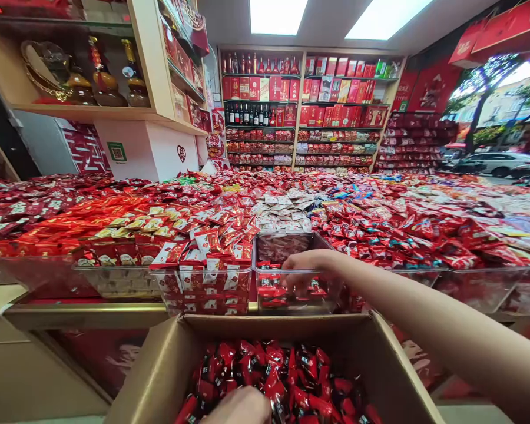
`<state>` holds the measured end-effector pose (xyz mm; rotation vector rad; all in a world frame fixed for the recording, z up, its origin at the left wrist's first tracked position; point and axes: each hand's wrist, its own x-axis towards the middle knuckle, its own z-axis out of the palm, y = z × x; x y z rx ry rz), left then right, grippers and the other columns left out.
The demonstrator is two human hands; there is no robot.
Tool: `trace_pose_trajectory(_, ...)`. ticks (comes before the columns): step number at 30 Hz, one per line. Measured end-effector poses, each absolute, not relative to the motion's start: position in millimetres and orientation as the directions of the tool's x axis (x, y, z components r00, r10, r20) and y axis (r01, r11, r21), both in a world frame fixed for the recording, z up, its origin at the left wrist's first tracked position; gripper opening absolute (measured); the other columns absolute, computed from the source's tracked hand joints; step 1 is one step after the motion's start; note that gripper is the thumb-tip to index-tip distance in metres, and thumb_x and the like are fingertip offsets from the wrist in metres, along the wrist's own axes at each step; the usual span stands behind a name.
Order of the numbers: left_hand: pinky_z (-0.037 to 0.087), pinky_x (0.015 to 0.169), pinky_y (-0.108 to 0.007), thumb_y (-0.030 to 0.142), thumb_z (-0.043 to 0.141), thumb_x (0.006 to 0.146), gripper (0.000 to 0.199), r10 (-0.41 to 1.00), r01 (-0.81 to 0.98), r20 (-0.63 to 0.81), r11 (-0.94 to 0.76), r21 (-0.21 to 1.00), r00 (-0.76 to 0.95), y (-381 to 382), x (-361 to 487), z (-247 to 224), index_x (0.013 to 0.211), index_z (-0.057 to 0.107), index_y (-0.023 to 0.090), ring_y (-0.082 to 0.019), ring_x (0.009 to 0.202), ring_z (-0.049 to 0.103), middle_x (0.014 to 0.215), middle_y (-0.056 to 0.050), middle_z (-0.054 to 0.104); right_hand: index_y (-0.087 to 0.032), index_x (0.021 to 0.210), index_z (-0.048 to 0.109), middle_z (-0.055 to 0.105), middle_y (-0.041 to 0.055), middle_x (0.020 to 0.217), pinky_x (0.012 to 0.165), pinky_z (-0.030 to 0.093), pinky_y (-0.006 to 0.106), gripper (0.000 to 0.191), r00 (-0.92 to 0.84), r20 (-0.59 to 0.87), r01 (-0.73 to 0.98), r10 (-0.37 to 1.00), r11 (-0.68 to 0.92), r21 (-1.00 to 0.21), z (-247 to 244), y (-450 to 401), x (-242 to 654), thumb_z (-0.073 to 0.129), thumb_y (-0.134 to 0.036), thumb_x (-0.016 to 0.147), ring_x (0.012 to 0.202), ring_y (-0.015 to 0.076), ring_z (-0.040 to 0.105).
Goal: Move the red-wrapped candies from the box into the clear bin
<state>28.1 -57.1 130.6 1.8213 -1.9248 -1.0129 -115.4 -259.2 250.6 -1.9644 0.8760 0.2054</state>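
My right hand (310, 266) reaches over the front wall of a clear plastic bin (282, 244). Its fingers bend down inside, seen blurred through the wall; what they hold, if anything, I cannot make out. A few red-wrapped candies (271, 288) lie around them on the bin's floor. Nearer to me, an open cardboard box (150, 371) holds many shiny red-and-black wrapped candies (274, 371). My left hand (242, 406) is down among these at the lower frame edge, its fingers hidden.
Directly left is a full bin of red-and-white packets (207, 265). White packets (282, 209) lie behind the working bin, and red packets (375, 232) spread to the right. A wooden display shelf (143, 88) overhangs the left side; stocked wall shelves (300, 112) stand at the back.
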Motion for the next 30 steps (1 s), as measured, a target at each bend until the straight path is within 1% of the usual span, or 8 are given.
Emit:
trace_pose_trajectory(3, 0.039, 0.062, -0.030, 0.023, 0.051, 0.066, 0.009, -0.982, -0.700, -0.152, -0.032, 0.714, -0.110, -65.4, 31.5, 149.5, 0.067, 0.060, 0.021, -0.019, 0.068, 0.053, 0.068, -0.001, 0.060, -0.014, 0.076, 0.059, 0.060, 0.0003, 0.069, 0.061, 0.041, 0.022, 0.012, 0.710, -0.217, -0.568, -0.670, -0.363, -0.738, 260.2, -259.4, -116.7, 0.059, -0.023, 0.067, 0.064, 0.0105, 0.054)
trace_pose_trajectory(5, 0.039, 0.062, -0.026, 0.029, 0.043, 0.075, 0.017, -0.991, -0.619, -0.101, -0.028, 0.785, -0.083, -71.6, 33.7, 160.2, 0.078, 0.056, 0.019, -0.016, 0.068, 0.051, 0.070, 0.000, 0.057, -0.016, 0.084, 0.057, 0.059, -0.0003, 0.074, 0.060, 0.039, 0.021, 0.014, 0.636, 0.102, -0.437, -0.765, -0.466, -0.769, 269.1, -246.3, -120.9, 0.051, -0.024, 0.073, 0.064, 0.0085, 0.051)
trace_pose_trajectory(8, 0.039, 0.061, -0.023, 0.033, 0.047, 0.077, 0.019, -0.999, -0.386, -0.040, -0.033, 0.922, -0.009, -75.8, 34.5, 169.5, 0.082, 0.054, 0.017, -0.012, 0.064, 0.047, 0.069, 0.002, 0.054, -0.016, 0.088, 0.055, 0.056, 0.0001, 0.068, 0.053, 0.039, 0.021, 0.020, 0.507, 0.481, -0.211, -0.715, -0.644, -0.735, 274.1, -201.2, -134.5, 0.044, -0.031, 0.079, 0.056, 0.0080, 0.048)
trace_pose_trajectory(12, 0.040, 0.062, -0.022, 0.032, 0.057, 0.073, 0.015, -0.999, -0.153, -0.004, -0.010, 0.988, 0.038, -72.4, 29.5, 173.1, 0.080, 0.054, 0.019, -0.011, 0.065, 0.048, 0.069, 0.003, 0.055, -0.018, 0.086, 0.059, 0.059, 0.0035, 0.077, 0.064, 0.041, 0.026, 0.020, 0.611, 0.352, -0.397, -0.710, -0.658, -0.639, 244.0, -137.0, -154.7, 0.051, -0.033, 0.076, 0.070, 0.0133, 0.052)
trace_pose_trajectory(16, 0.041, 0.065, -0.022, 0.029, 0.059, 0.071, 0.014, -0.998, -0.100, -0.001, -0.007, 0.995, 0.059, -67.0, 20.4, 175.2, 0.082, 0.056, 0.020, -0.012, 0.068, 0.051, 0.071, 0.002, 0.058, -0.017, 0.081, 0.058, 0.058, 0.0020, 0.067, 0.052, 0.040, 0.023, 0.031, 0.636, -0.006, -0.348, -0.771, -0.280, -0.895, 198.5, -121.7, -158.7, 0.055, -0.045, 0.070, 0.060, 0.0132, 0.053)
trace_pose_trajectory(19, 0.042, 0.063, -0.021, 0.030, 0.059, 0.070, 0.018, -0.991, -0.061, 0.003, -0.005, 0.998, 0.134, -62.5, 12.3, 176.6, 0.085, 0.055, 0.021, -0.011, 0.066, 0.050, 0.069, 0.003, 0.056, -0.015, 0.067, 0.055, 0.053, -0.0002, 0.056, 0.045, 0.035, 0.021, 0.032, 0.617, -0.069, -0.193, -0.784, -0.065, -0.979, 182.2, -127.3, -154.2, 0.054, -0.047, 0.071, 0.049, 0.0098, 0.048)
trace_pose_trajectory(24, 0.045, 0.068, -0.023, 0.032, 0.063, 0.064, 0.036, -0.991, 0.119, -0.087, -0.075, 0.990, 0.098, -58.7, 1.3, 174.2, 0.097, 0.049, 0.024, -0.013, 0.075, 0.056, 0.083, 0.002, 0.057, -0.015, 0.067, 0.056, 0.055, -0.0001, 0.060, 0.053, 0.039, 0.022, 0.026, 0.571, 0.005, -0.134, -0.821, -0.099, -0.986, 176.9, -123.2, -148.7, 0.055, -0.041, 0.071, 0.055, 0.0103, 0.050)
trace_pose_trajectory(30, 0.046, 0.076, -0.026, 0.026, 0.064, 0.064, 0.032, -0.997, -0.020, -0.069, -0.069, 0.997, 0.029, -59.2, 0.8, 173.9, 0.093, 0.051, 0.023, -0.017, 0.085, 0.057, 0.083, 0.001, 0.061, -0.023, 0.095, 0.058, 0.063, 0.0000, 0.086, 0.067, 0.042, 0.022, 0.023, 0.686, 0.136, -0.271, -0.714, -0.426, -0.863, 189.4, -111.4, -162.2, 0.055, -0.025, 0.073, 0.075, 0.0126, 0.055)
